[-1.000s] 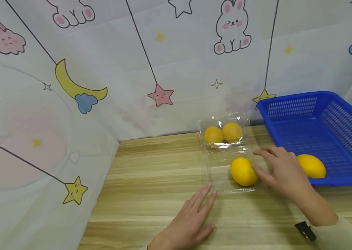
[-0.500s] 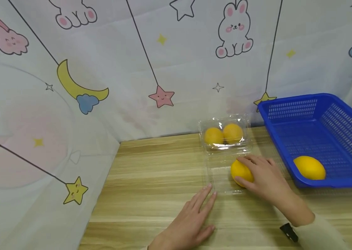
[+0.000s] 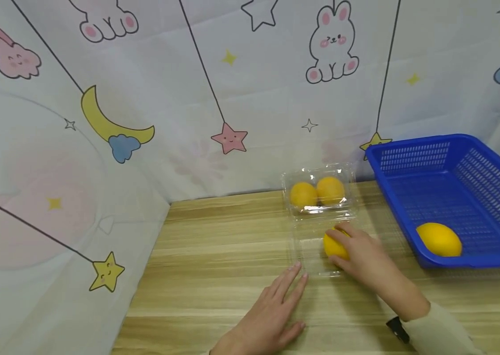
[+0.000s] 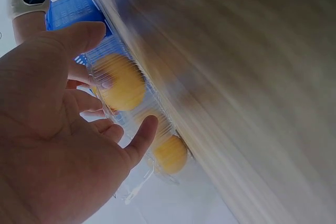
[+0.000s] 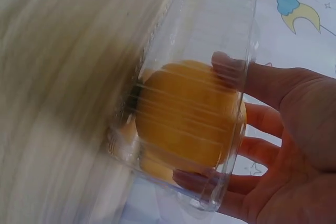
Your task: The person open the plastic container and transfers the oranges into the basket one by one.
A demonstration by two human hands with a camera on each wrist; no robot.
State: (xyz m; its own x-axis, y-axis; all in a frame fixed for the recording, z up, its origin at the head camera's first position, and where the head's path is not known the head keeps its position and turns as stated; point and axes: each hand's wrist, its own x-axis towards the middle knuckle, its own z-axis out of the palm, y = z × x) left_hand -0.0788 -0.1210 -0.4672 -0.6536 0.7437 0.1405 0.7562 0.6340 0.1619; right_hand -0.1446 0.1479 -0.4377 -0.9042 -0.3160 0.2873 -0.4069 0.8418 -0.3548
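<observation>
A clear plastic clamshell box lies opened out on the wooden table. My right hand grips a yellow lemon from above inside the near half, thumb on the near side and fingers over the top. In the right wrist view the lemon shows through the clear wall, with fingers reaching over the rim. Two orange-yellow round fruits, one an orange, show through the clear plastic of the far half. My left hand rests with straight fingers, fingertips at the box's near left corner.
A blue plastic basket stands at the right, with another lemon in its near left corner. Behind the table hangs a white printed curtain, close to the box's far end. A black clip hangs by the right sleeve.
My right hand has moved left from beside the lemon and taken hold of it, and the lemon has shifted slightly left. The left hand stays in place.
</observation>
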